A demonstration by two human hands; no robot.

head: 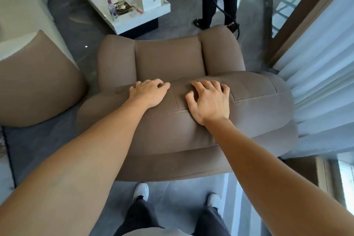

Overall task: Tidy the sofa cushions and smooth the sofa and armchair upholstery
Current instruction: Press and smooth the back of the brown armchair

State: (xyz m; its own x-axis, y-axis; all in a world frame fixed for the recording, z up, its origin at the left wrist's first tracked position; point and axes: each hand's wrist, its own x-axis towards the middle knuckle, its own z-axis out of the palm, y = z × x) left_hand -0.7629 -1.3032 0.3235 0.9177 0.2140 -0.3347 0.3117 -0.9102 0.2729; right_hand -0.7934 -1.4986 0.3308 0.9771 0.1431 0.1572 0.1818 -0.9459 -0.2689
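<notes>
The fingers (208, 87) of the right hand (210, 101) are spread apart and curled slightly, pressed onto the top of the armchair (172, 126) backrest. The left hand (149, 92) is laid just beside it to the left, fingers close together and bent over the far edge of the backrest; nothing is gripped. The brown armchair is seen from behind, its seat facing away. A sofa (36, 82) arm stands to the left. Farther off, a cluttered white table (122, 23) and another person's legs (216, 4) are seen.
</notes>
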